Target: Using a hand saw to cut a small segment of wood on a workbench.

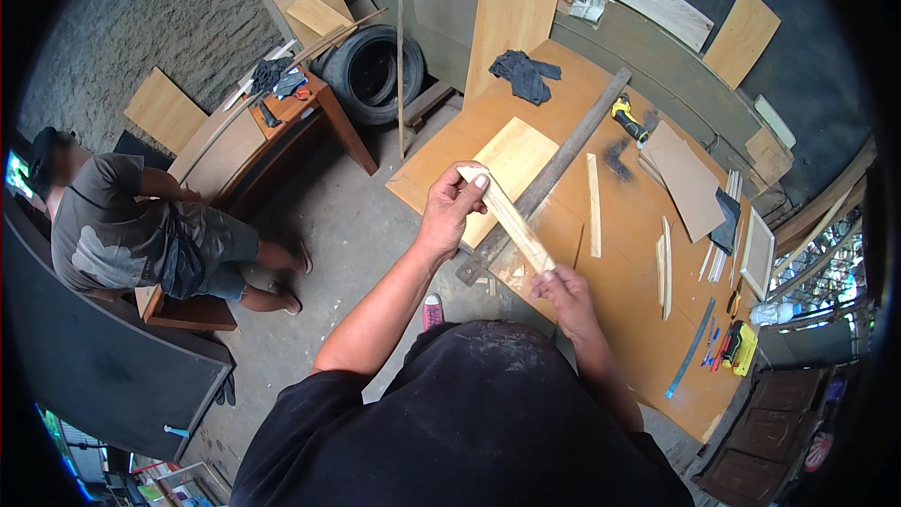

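Two pinches: your right hand (pixel 566 293) nips the near right end of the wooden strip (pixel 513 225) between thumb and fingers; your left hand (pixel 450 211) pinches its far left end, thumb on top.
Strip position: raised above the near left part of the table (pixel 629 249), slanting between your hands; if either pinch slipped, that end could drop.
Splinter risk: its edges look rough, so sliding bare fingertips along them could drive in a sliver; your right fingers are blurred, so how firmly they press is hard to judge.
Loose strip (pixel 594 205): lies to the right; a wide forearm sweep could knock it.
Grey bar (pixel 572 143): lies beyond, beside the pale board (pixel 514 155); bumping its near end could shift it.
Yellow drill (pixel 627 118): far, just right of that bar; a shifting bar might nudge it.
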`<state>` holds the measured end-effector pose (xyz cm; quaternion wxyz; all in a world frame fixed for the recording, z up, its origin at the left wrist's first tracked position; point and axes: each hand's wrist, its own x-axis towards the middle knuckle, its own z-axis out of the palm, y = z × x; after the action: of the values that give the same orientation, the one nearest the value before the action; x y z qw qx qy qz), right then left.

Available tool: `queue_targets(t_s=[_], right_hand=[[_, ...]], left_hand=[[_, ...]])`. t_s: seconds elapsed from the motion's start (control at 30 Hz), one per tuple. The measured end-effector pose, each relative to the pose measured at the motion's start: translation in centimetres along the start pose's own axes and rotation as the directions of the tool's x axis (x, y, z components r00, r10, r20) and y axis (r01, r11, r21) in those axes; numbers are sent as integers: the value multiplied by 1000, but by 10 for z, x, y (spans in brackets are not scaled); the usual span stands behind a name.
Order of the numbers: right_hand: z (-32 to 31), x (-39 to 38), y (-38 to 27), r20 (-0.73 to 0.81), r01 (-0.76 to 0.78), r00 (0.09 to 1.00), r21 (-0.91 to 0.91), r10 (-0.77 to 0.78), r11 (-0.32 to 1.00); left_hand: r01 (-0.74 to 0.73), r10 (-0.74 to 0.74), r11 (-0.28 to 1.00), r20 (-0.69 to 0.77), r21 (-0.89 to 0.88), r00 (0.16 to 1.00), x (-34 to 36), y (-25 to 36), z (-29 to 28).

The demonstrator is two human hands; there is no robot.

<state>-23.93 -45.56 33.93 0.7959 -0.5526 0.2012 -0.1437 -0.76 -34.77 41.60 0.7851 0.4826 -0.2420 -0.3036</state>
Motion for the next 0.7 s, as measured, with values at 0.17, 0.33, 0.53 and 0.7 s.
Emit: queue_targets(t_s=[0.17,0.33,0.53,0.7], right_hand=[[2,36,-55,-300,340,915,214,-270,916],[28,65,-91,-329,383,892,183,-310,906],[66,79,-86,-319,352,908,232,-271,907],[97,92,-96,-313,377,896,163,-314,912]], left_hand=[[-15,10,979,28,206,1000,4,30,-20],[-29,14,988,96,153,995,7,46,-46],[-29,26,997,50,75,998,16,58,-82],[-3,1,993,14,116,1000,16,58,-107]])
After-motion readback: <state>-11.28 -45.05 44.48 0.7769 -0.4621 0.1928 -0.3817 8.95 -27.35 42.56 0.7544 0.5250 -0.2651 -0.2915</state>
